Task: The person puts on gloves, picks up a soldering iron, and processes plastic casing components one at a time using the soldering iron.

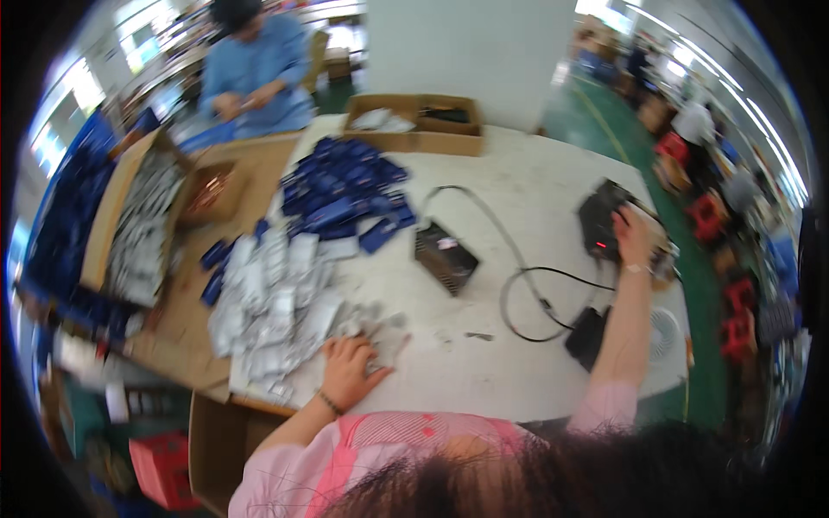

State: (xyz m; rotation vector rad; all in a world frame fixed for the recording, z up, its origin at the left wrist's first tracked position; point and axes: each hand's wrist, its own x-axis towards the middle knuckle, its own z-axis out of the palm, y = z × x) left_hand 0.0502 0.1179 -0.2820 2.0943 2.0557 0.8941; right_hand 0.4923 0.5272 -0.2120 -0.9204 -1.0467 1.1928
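Note:
My left hand (349, 368) lies low on the white table with its fingers spread, at the edge of a heap of silver-grey pieces (275, 298). Small pale, clear-looking bits (370, 319) lie just beyond its fingertips. On the far right, my right hand (635, 238) has its fingers bent against a black box (598, 220) with a small red lit display. What exactly those fingers grip on it is blurred. Between the hands sits a second black box (446, 257) with a vented side, and a black cable (494, 211) loops from near it toward the right.
Dark blue pieces (341, 186) are heaped behind the silver ones. Cardboard boxes (414, 142) stand at the back edge, and a tilted carton (142, 224) of silver pieces is at left. A black block (590, 337) and round white fan-like item (663, 335) lie right. A person in blue (256, 73) works opposite.

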